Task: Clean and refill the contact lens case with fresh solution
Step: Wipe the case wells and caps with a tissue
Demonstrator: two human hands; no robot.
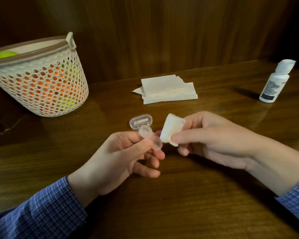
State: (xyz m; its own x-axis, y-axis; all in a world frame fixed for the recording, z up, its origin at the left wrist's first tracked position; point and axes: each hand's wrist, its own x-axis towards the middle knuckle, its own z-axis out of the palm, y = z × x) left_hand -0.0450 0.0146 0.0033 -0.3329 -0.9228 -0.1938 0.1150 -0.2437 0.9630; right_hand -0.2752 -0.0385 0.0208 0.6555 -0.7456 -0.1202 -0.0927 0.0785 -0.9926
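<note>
My left hand [128, 157] pinches a clear two-well contact lens case [150, 137] between thumb and fingers, above the wooden table [162, 204]. My right hand [212, 140] grips a folded white tissue [172, 129], whose lower corner touches the case's nearer well. A small pink piece [158, 132] shows behind the case, mostly hidden. A clear oval lid-like container [141, 121] lies on the table just beyond the case. The white solution bottle [274, 81] stands at the far right with its flip cap open.
A stack of white tissues [167, 88] lies at the middle back of the table. A white perforated basket [40, 78] with orange and green contents stands at the back left. A dark wood wall rises behind the table.
</note>
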